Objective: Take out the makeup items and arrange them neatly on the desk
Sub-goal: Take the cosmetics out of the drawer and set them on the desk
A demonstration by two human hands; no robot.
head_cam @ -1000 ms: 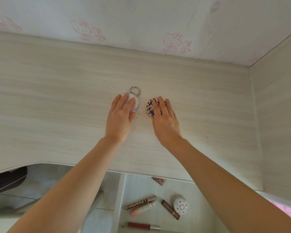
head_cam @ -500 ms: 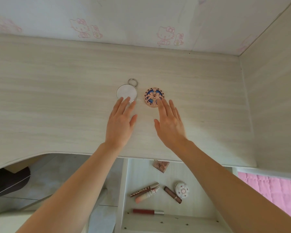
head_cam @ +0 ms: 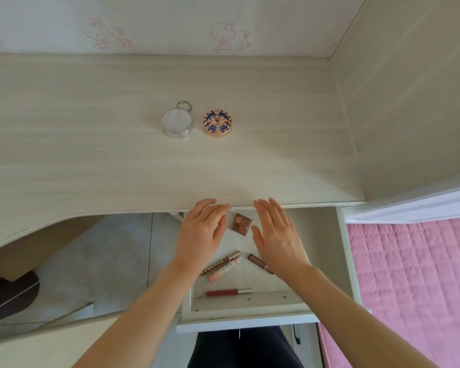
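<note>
On the desk (head_cam: 91,155), the silver compact (head_cam: 177,125) and patterned compact (head_cam: 217,124) sit just beside each other. Your left hand (head_cam: 201,232) hovers over the open drawer (head_cam: 316,229), fingers loose, holding nothing. The square palette (head_cam: 241,223) lies between your hands. It is judged light, rigid and smooth, so pinch its opposite edges. Your right hand (head_cam: 276,235) is likewise spread and empty.

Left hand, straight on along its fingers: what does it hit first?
Probably the front edge of the desk, right at the fingertips of the left hand. Height is unclear, so it might pass just over it.
</note>
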